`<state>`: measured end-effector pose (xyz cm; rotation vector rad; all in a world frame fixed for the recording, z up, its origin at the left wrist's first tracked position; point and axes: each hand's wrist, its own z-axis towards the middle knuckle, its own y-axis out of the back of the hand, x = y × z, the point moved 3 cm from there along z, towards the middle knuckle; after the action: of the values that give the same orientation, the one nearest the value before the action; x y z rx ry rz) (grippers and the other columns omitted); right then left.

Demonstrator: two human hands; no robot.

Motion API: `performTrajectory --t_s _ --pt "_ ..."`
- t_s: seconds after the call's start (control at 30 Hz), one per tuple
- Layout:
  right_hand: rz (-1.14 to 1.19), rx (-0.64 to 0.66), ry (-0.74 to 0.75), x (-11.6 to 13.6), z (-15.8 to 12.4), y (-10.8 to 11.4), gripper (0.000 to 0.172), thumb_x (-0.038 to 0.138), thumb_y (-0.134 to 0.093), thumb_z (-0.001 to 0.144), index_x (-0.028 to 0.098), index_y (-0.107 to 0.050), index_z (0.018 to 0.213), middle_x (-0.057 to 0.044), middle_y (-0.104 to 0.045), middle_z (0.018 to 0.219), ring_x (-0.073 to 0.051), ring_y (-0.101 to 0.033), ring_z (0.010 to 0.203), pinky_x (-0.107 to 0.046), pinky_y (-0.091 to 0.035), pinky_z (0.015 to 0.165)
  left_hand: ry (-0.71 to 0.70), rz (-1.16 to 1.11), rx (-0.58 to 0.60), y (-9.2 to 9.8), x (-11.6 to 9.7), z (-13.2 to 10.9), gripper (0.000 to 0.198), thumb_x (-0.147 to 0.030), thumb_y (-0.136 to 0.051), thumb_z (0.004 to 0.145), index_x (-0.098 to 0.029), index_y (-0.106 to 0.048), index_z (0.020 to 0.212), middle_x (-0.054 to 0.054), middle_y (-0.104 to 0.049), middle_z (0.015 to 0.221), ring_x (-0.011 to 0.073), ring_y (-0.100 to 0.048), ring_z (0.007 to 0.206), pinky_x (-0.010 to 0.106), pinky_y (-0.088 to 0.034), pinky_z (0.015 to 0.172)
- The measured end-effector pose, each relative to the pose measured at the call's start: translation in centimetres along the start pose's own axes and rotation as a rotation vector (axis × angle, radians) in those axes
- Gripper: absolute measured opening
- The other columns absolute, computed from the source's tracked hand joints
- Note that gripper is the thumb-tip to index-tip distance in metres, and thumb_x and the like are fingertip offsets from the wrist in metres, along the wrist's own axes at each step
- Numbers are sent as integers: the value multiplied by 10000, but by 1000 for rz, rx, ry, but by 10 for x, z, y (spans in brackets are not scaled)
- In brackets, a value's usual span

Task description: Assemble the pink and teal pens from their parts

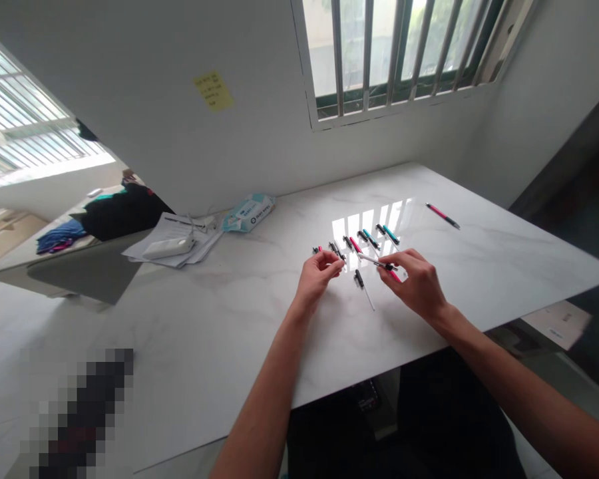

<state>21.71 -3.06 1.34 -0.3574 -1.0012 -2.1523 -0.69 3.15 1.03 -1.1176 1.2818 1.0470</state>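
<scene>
While loose pens [370, 238] lie beyond, left hand [315, 276] pinches small part [338, 264], right hand [415, 281] pen [374, 263].

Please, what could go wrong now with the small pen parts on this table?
1. The small piece pinched in the left hand could slip and perhaps roll off the smooth table.
2. The right hand, holding a pen, is close to the row of pen parts; a careless move may scatter them.
3. The thin refill lying loose between the hands may get knocked.
</scene>
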Motion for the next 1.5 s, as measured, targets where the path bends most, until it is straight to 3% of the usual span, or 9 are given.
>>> performTrajectory --t_s 0.23,0.47,0.67,0.9,1.23,1.37,1.5 --pt "-216 -44 -55 -5 -9 -5 51 243 -647 920 228 -696 918 -61 -762 874 -296 -639 917 -456 -449 892 -128 182 -5 2 2 2 304 -423 -746 857 -173 -767 1030 92 -787 917 185 -724 806 324 -569 815" --pt "-237 131 -17 0 -10 -14 34 204 -634 904 234 -634 887 -47 -746 845 -286 -623 922 -427 -403 885 -157 330 40 1 3 -1 214 -400 -743 864 -194 -725 919 83 -789 915 201 -751 810 324 -589 788" --pt "-290 250 11 4 -12 -22 63 200 -661 879 230 -610 855 -52 -741 855 -275 -625 937 -417 -386 907 -151 591 206 -6 -7 -8 157 -364 -727 859 -211 -760 859 43 -778 894 171 -701 765 287 -531 723" --pt "-260 329 50 5 -14 -27 93 270 -669 920 226 -632 847 -28 -719 783 -265 -630 928 -411 -375 930 -141 750 368 -14 -1 -13 75 -236 -700 824 -214 -770 839 7 -763 829 138 -644 717 260 -490 690" --pt "-245 295 51 -4 -15 -27 77 188 -620 949 218 -668 898 -54 -758 913 -268 -620 966 -407 -386 901 -179 779 361 -21 8 -12 80 -201 -712 800 -229 -764 853 -12 -746 812 130 -626 691 254 -484 698" --pt "-217 310 41 -4 -15 -28 68 182 -632 943 217 -676 905 -52 -765 925 -277 -627 991 -409 -393 901 -223 837 327 -16 7 -9 105 -256 -779 774 -244 -775 878 -5 -749 883 139 -613 727 257 -475 690" --pt "-176 308 39 -3 -14 -26 82 173 -632 948 219 -684 905 -48 -772 931 -275 -636 1005 -414 -407 909 -206 951 277 -9 2 -7 111 -343 -802 782 -260 -808 856 0 -736 827 147 -601 705 276 -453 676"
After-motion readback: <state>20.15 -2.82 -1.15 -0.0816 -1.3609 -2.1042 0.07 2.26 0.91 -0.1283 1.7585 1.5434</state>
